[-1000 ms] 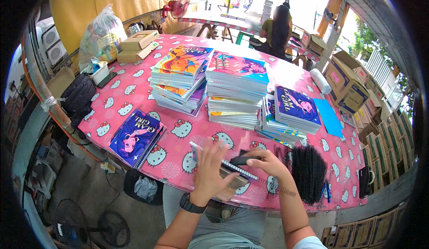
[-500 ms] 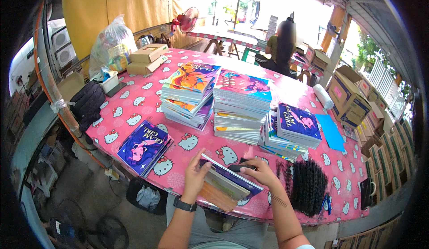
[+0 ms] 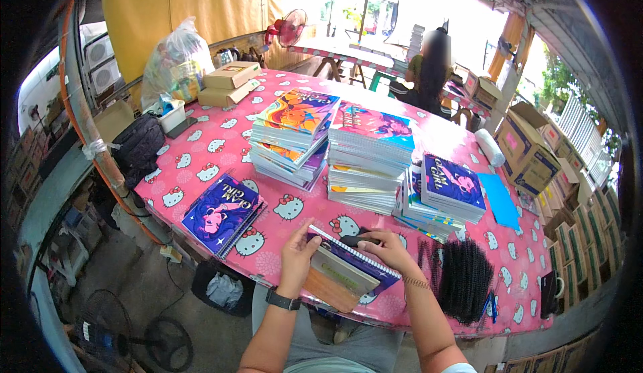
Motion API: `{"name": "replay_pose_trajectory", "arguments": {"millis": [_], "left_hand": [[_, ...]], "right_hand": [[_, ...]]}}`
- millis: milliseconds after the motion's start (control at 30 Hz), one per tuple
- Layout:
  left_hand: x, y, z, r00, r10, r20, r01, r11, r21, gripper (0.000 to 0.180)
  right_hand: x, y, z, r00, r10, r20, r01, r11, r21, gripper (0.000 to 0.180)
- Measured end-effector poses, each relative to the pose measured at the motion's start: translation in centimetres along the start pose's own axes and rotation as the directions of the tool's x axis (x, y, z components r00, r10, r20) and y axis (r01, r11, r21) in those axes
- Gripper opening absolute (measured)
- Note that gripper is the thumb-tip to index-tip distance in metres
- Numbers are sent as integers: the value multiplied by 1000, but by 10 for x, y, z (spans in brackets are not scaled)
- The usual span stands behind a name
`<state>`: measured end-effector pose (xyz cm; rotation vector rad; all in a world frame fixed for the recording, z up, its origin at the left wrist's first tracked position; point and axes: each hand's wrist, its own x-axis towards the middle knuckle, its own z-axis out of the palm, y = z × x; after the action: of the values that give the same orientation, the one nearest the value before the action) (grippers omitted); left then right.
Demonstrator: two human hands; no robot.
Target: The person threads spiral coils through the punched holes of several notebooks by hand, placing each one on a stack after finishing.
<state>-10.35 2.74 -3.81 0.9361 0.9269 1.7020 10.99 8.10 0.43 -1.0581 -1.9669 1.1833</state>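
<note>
From the head view, the left hand (image 3: 297, 256) has its grip clenched on the near edge of a spiral notebook (image 3: 348, 266), tilted at the front of the pink surface (image 3: 201, 152). The right hand (image 3: 385, 249) presses a black binding coil (image 3: 362, 239) on it, grip closed. Coil bundle (image 3: 462, 279) lies just right; notebook stacks (image 3: 368, 152) stand behind.
</note>
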Motion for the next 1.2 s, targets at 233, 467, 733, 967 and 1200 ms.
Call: {"name": "replay_pose_trajectory", "arguments": {"millis": [233,467,733,967,1200], "left_hand": [[2,-6,-1,999,-19,-27,18,1000,-25,41],[-2,-9,-4,999,-22,-41,24,999,45,41],[1,-3,-6,995,-103,-15,103,994,-27,40],[2,16,22,983,150,108,-173,953,248,36],[-20,56,62,880,352,318,-461,791,403,24]], "right_hand": [[11,2,1,995,59,75,-69,988,138,39],[25,11,10,996,34,85,-41,996,78,50],[21,18,12,1000,-7,-23,-6,840,-542,59],[-27,-54,-31,972,-217,-84,159,883,-443,46],[-52,-95,13,856,-357,-374,265,924,-276,26]]}}
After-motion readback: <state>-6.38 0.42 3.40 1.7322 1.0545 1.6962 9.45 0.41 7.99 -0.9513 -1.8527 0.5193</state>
